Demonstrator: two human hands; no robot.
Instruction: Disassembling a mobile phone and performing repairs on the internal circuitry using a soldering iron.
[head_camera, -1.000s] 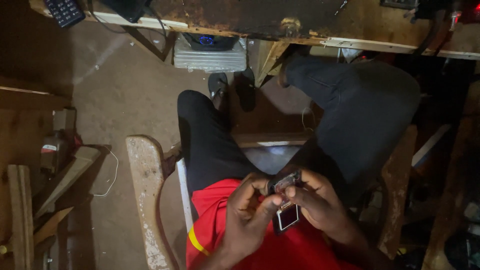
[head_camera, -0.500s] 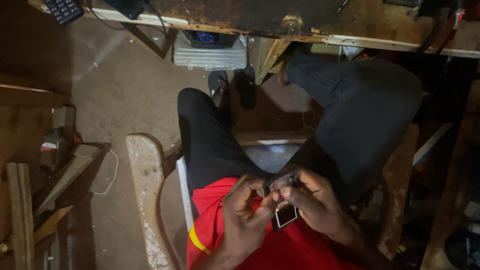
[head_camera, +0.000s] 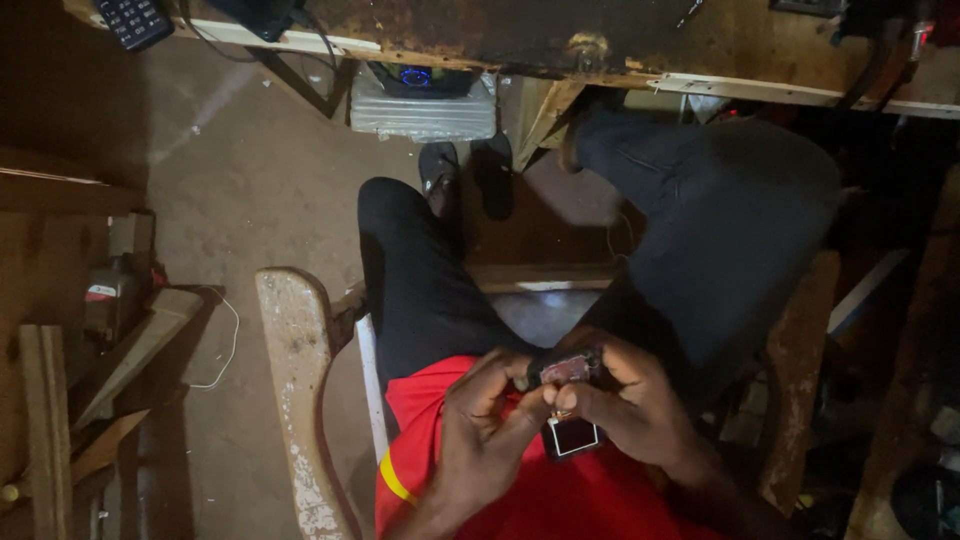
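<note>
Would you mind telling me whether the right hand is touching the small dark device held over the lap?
Touching: the head view shows the right hand with fingers wrapped onto the small dark device.

A small opened electronic device (head_camera: 570, 400) sits low in the frame, right of centre, held above a red-shirted lap. Its upper end shows an exposed pinkish circuit board; its lower end carries a small, dark, square screen with a pale border. It is tilted, gripped between both hands, its middle hidden by fingers.
</note>
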